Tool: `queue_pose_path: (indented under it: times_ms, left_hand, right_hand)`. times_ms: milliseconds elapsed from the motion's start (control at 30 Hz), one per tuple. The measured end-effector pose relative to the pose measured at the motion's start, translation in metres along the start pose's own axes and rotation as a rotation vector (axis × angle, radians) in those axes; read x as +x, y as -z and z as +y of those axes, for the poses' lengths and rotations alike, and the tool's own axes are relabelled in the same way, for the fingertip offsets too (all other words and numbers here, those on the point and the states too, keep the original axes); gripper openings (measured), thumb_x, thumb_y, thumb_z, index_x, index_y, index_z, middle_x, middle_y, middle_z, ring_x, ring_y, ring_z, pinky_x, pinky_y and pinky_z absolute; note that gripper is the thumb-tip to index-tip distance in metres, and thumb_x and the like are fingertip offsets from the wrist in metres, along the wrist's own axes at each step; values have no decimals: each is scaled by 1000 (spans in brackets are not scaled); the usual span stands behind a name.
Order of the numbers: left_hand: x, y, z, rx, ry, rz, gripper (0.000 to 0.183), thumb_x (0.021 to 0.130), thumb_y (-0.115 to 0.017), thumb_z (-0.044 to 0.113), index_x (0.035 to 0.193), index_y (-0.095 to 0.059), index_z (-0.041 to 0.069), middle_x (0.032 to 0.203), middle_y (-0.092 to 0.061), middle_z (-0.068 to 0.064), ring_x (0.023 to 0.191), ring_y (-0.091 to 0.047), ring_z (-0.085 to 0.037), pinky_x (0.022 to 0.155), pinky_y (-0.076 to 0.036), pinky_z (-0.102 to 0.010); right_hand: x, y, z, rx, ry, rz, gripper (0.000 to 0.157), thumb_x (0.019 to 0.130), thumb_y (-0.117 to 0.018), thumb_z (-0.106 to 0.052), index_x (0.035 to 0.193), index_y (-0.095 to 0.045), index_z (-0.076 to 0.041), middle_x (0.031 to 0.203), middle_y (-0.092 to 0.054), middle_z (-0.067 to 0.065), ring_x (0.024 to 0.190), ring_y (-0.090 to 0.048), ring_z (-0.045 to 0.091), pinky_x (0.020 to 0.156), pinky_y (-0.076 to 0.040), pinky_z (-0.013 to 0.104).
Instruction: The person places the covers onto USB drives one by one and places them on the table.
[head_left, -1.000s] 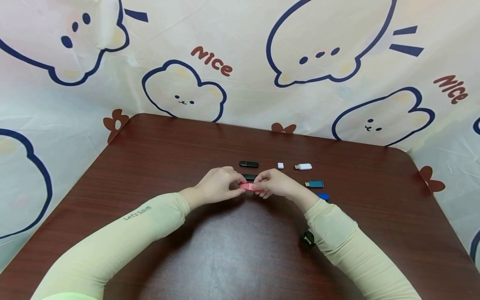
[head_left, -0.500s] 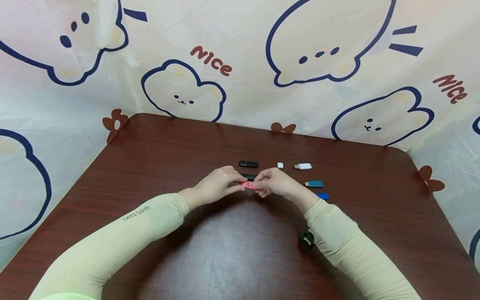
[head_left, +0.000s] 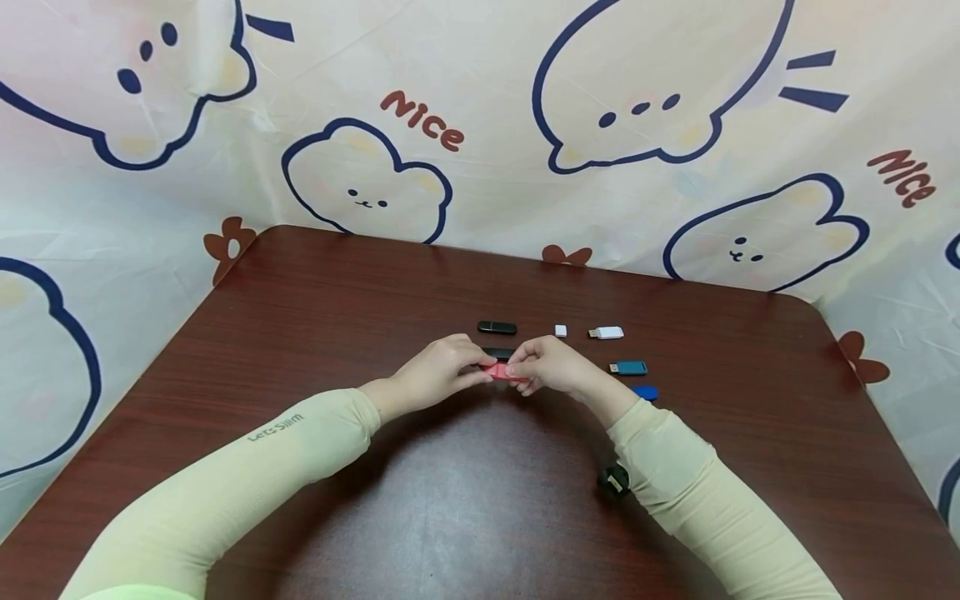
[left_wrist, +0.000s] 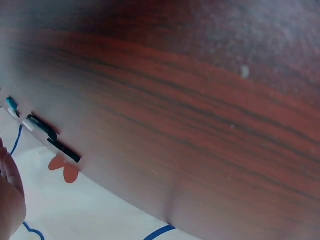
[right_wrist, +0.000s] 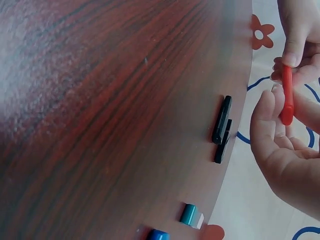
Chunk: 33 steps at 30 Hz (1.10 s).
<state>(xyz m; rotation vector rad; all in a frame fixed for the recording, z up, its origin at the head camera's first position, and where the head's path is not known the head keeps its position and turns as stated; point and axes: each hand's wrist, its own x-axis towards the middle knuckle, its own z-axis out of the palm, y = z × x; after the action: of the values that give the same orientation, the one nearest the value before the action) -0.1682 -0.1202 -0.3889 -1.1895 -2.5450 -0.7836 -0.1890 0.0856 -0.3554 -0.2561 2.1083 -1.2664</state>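
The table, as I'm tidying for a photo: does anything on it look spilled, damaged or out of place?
Nothing looks spilled or damaged. Slightly odd: the white stick has its plug bare, and a white piece, perhaps its cap, lies to its left; the teal stick looks uncapped too.

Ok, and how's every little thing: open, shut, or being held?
Red stick, pinched by left hand and right hand; cap unclear
White stick, plug bare
Small white piece, lying loose
Teal stick, plug bare
Blue stick, partly hidden; can't tell
Far black stick, no plug showing
Near black stick, partly hidden; can't tell
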Motion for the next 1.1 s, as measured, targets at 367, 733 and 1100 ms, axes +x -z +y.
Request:
queue_pose_path:
  times_ms: [367, 733, 1100]
  left_hand:
    - [0, 2, 3, 13, 42, -39, 17, 85, -68, 19, 97, -72, 8, 87, -70, 1, 79, -58, -14, 70, -48, -23]
    - [-1, 2, 5, 43, 155, -123, 14, 86, -67, 20, 94, -72, 9, 84, -70, 0, 77, -58, -15, 69, -48, -24]
    - [-2, -1, 3, 97, 148, -149, 10, 85, -68, 20, 90, -72, 12, 83, -71, 4, 74, -60, -12, 69, -48, -27]
  right_hand:
    - [2, -4, 3, -139, 38, 52, 18, 91, -59, -11, 99, -63, 5, 79, -65, 12, 65, -58, 13, 68, -56, 31]
    - [-4, -18, 1, -610, 209, 203, 12, 83, -70, -16, 91, -68, -7, 80, -65, 3, 62, -49, 10, 55, -39, 22]
    - [-5, -31, 0, -909, 235, 274, 16, 84, -70, -27, 92, -72, -14, 83, -66, 0, 65, -51, 10, 54, -41, 22]
